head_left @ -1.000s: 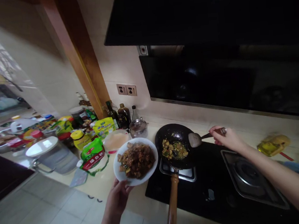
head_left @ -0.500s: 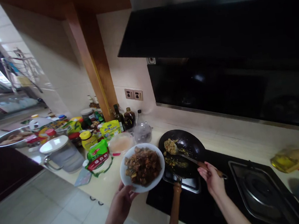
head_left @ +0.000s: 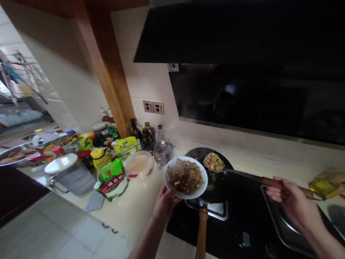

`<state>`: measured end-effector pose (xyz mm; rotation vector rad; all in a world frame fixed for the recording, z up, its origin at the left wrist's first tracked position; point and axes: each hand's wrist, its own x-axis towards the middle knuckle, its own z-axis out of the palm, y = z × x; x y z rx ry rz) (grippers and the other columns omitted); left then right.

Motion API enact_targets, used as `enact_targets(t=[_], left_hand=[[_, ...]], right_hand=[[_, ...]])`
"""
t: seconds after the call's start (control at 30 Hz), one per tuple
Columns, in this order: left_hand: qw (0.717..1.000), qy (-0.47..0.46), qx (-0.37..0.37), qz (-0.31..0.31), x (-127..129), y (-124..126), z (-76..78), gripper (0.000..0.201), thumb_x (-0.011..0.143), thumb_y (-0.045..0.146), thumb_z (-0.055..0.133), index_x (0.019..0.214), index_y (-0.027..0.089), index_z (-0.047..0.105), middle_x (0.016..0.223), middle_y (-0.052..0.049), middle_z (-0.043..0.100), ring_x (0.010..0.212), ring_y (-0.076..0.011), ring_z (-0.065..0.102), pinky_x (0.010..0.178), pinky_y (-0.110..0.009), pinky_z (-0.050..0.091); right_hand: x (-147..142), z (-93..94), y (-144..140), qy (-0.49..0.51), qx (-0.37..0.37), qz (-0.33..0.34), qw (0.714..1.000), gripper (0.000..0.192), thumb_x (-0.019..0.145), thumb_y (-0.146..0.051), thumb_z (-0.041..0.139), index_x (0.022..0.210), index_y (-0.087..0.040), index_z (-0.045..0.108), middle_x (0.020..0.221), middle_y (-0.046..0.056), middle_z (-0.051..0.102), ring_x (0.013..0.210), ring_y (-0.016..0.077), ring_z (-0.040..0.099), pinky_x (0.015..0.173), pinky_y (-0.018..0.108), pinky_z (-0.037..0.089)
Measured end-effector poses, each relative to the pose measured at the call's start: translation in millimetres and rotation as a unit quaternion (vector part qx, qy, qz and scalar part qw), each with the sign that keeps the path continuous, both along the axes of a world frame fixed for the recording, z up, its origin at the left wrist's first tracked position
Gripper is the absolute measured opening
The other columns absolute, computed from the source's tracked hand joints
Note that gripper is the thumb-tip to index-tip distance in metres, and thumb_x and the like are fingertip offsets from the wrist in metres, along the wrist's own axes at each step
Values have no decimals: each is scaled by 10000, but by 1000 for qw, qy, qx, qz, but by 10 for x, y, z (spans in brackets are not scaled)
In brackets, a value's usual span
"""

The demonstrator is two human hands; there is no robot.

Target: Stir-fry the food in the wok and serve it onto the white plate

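- Left hand grips a white plate of food at its near rim, over the wok.
- Right hand clasps a spatula; its long handle runs left, its loaded blade just right of the plate.

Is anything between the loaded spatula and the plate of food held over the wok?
Nothing visible. The spatula, in the right hand, hovers beside the plate, held by the left hand above the wok.

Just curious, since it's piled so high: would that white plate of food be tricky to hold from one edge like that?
Probably a little. The white plate is gripped only at its near rim by the left hand, so the heaped food likely makes it front-heavy and apt to tilt. It looks rigid and glazed, so possibly slippery and breakable if dropped.
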<state>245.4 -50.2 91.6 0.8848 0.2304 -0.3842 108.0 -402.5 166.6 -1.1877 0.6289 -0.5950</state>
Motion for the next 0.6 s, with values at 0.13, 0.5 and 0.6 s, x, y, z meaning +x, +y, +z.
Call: enact_targets(t=[0.13, 0.5, 0.6], left_hand=[[999, 5, 2, -35, 106, -366, 39, 419, 570, 49, 618, 961, 160, 519, 677, -17, 689, 542, -167, 655, 537, -288, 571], [996, 36, -8, -75, 212, -903, 48, 429, 574, 23, 575, 975, 153, 495, 668, -33, 680, 559, -178, 659, 580, -305, 574], [997, 39, -5, -71, 250, -918, 23, 432, 575, 19, 568, 980, 150, 496, 662, -30, 672, 553, -182, 659, 582, -315, 575]], right_hand=[[-56, 566, -116, 46, -19, 17, 999, 252, 642, -291, 652, 866, -179, 630, 555, 82, 682, 475, 179, 645, 423, 215, 528], [88, 1170, 86, 64, -190, 166, 965, 415, 669, -477, 726, 915, -158, 625, 627, 84, 693, 529, 199, 664, 464, 257, 554], [147, 1271, 181, 74, -229, 196, 950, 412, 693, -495, 716, 924, -165, 631, 658, 72, 695, 571, 203, 679, 489, 271, 572]])
